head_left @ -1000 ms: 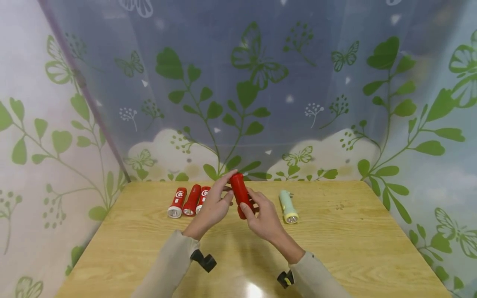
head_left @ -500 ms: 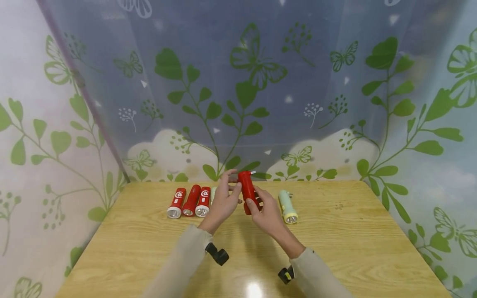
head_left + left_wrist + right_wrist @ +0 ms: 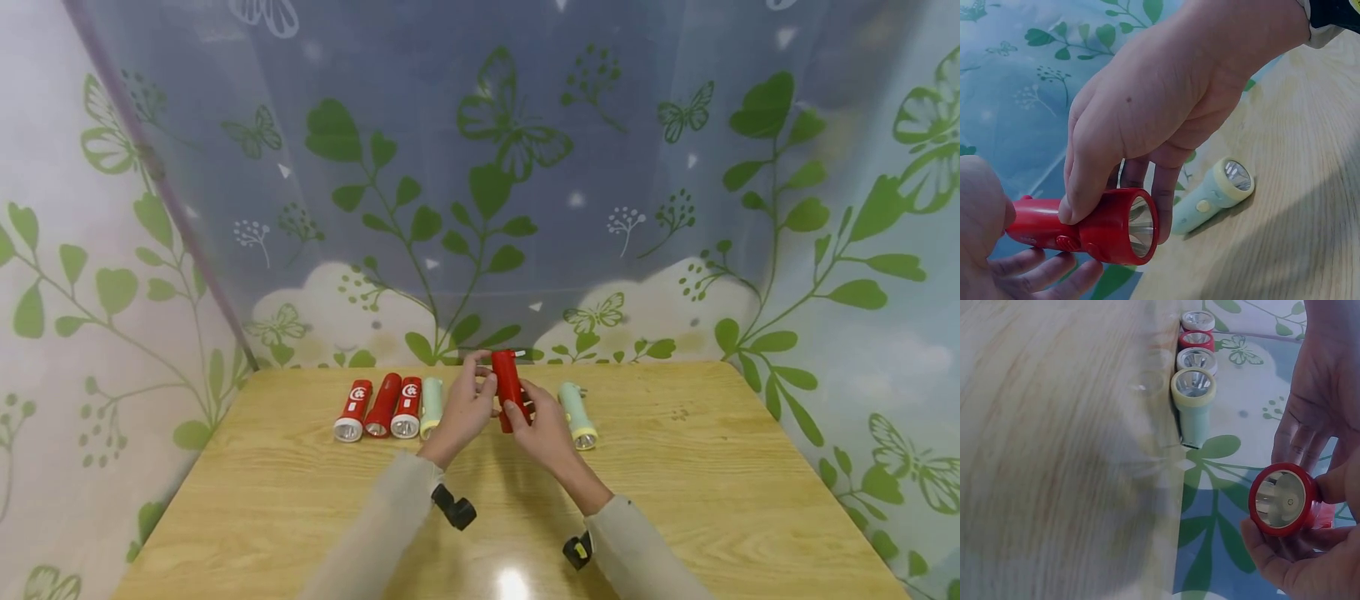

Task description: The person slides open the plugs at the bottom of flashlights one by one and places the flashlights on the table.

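The right hand (image 3: 545,427) pinches the red plastic cylindrical flashlight (image 3: 507,379) at its lens end, raised over the light wood-grain surface (image 3: 675,508), probably to leave the pronged tail free; the left hand (image 3: 465,410), loosely open, is beside that tail, contact unclear. Beyond, a yellow-rimmed pale-green plastic flashlight (image 3: 575,410) lies alone right; two white-rimmed red flashlights (image 3: 407,406), a plain red flashlight (image 3: 385,402) and another pale-green flashlight (image 3: 432,402) line up left, lens ends nearest, apparently for order.
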The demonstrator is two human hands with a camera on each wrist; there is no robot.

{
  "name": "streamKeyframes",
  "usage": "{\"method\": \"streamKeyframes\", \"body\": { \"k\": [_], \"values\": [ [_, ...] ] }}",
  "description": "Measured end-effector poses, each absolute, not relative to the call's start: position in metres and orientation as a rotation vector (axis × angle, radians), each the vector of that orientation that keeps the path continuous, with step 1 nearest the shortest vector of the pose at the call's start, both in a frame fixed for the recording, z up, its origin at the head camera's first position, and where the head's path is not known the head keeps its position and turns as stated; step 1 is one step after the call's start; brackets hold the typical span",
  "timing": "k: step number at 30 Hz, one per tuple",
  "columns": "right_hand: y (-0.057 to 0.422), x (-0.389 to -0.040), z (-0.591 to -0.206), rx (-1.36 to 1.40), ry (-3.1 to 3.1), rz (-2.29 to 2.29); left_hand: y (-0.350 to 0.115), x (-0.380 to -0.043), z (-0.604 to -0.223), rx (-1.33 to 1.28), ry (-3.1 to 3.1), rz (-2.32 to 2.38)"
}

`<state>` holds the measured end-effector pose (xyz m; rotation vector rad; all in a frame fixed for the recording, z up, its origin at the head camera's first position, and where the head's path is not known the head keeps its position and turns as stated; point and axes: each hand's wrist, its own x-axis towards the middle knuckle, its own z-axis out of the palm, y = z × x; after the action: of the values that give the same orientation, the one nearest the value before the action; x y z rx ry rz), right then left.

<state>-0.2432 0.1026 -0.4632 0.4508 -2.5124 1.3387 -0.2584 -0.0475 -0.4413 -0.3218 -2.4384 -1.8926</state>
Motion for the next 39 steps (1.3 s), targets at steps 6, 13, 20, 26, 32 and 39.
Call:
{"method": "streamKeyframes", "body": {
  "k": [6,13,20,26,32,39],
  "values": [
    [0.104,-0.248,-0.471,0.431,-2.519,1.327,-0.044,-0.261,-0.447,-0.344,-2.460,-1.897],
    [0.105,-0.249,-0.474,0.373,-2.560,1.350,-0.039,-0.264,-0.454,-0.322,-2.493,-1.924],
    [0.107,-0.251,-0.476,0.335,-2.605,1.371,-0.038,-0.268,-0.458,-0.286,-2.519,-1.932],
    [0.108,-0.251,-0.480,0.271,-2.623,1.370,-0.036,-0.270,-0.463,-0.264,-2.500,-2.006],
    [0.108,-0.250,-0.485,0.214,-2.651,1.379,-0.036,-0.270,-0.468,-0.241,-2.500,-2.048],
    [0.109,-0.249,-0.488,0.193,-2.685,1.378,-0.034,-0.272,-0.473,-0.217,-2.522,-2.066]
  ]
}}
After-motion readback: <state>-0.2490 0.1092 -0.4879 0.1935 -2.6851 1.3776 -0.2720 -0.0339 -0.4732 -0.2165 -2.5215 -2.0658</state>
